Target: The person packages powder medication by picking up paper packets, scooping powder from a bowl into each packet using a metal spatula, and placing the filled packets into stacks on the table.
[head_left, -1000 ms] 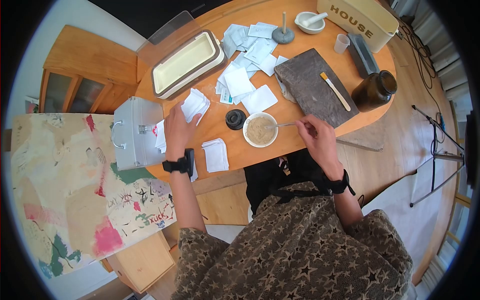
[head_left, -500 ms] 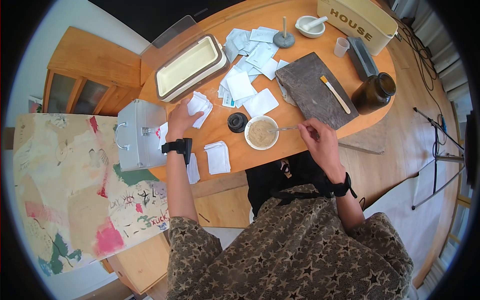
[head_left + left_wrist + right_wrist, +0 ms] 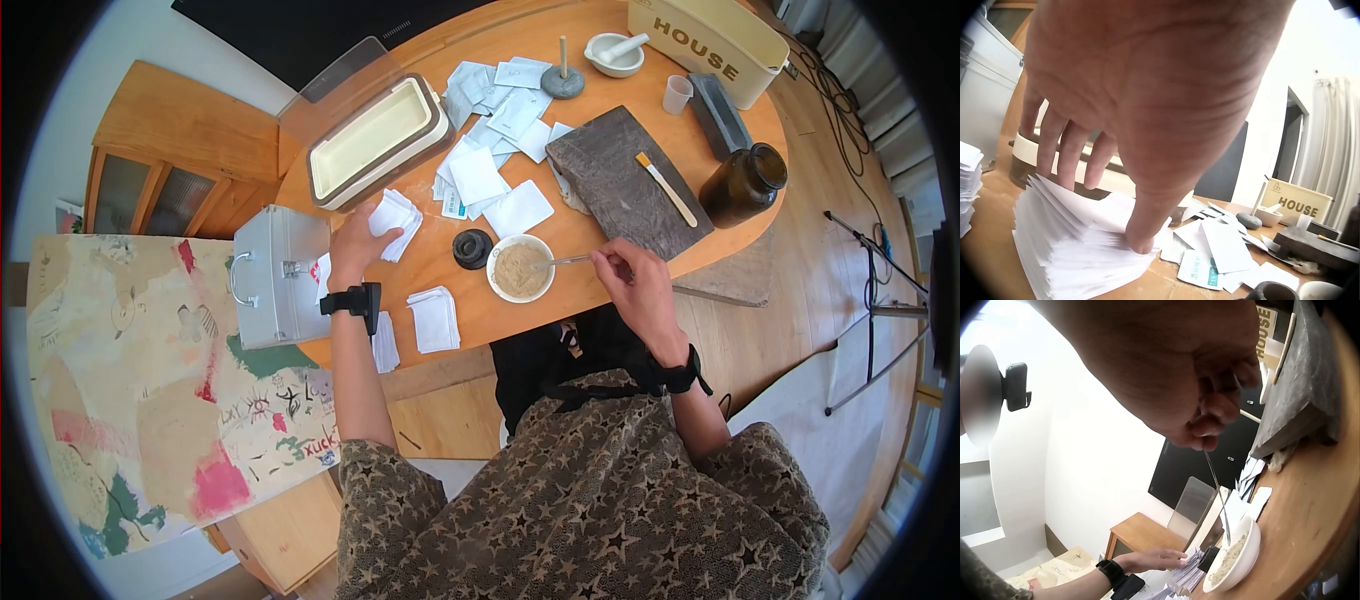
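Note:
My left hand [image 3: 356, 246] rests at a stack of white paper packets [image 3: 397, 222]. In the left wrist view the fingers of that hand [image 3: 1135, 119] reach straight down at the stack's far side, and the thumb touches the near side of the packets [image 3: 1079, 250]. Between thumb and fingertips, my right hand [image 3: 640, 290] pinches the handle of a thin metal spoon [image 3: 570, 260]. The spoon's lower end is in a white bowl [image 3: 520, 294] of beige, grainy powder. From the right wrist view, the right hand [image 3: 1172, 369] is above the bowl [image 3: 1246, 559], with the spoon slanting down.
A black round container [image 3: 471, 249] stands left of the bowl. White packets [image 3: 432, 320] lie near the table edge beside a silver case [image 3: 285, 270]. Behind are a cream box [image 3: 375, 140] and scattered sachets [image 3: 480, 175]. Rightward: a dark board [image 3: 610, 170], brush [image 3: 668, 190] and brown jar [image 3: 740, 190].
My left hand has shifted slightly away from me at the packets, with its thumb now nearer their side. The right hand keeps its pinch on the spoon, almost in the same place.

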A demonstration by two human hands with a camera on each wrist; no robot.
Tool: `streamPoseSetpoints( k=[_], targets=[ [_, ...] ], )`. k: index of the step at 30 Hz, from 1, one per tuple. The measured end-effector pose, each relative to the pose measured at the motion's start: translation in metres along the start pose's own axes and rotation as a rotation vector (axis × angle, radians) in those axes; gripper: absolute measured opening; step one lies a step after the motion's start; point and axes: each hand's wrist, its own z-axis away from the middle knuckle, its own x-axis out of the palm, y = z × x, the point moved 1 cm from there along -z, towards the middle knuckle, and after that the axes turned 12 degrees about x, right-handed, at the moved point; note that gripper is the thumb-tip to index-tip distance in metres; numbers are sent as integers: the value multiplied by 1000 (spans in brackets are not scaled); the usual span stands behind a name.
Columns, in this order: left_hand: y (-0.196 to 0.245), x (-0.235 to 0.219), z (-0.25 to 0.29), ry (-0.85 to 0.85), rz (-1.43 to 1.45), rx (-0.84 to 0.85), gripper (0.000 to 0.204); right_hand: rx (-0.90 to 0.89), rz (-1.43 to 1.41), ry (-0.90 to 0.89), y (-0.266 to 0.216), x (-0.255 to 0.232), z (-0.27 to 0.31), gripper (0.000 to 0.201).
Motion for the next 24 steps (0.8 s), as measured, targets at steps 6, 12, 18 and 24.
streamPoseSetpoints(
  k=[6,12,18,24],
  targets=[
    [8,-4,10,73,13,0,74,-12,13,-4,2,3,0,16],
    [48,-21,33,207,42,62,67,-11,-11,4,5,4,0,16],
    [104,-8,73,308,145,149,69,13,-59,23,2,1,2,17],
    [145,16,110,277,301,124,68,41,-97,15,3,5,1,17]
  ],
)
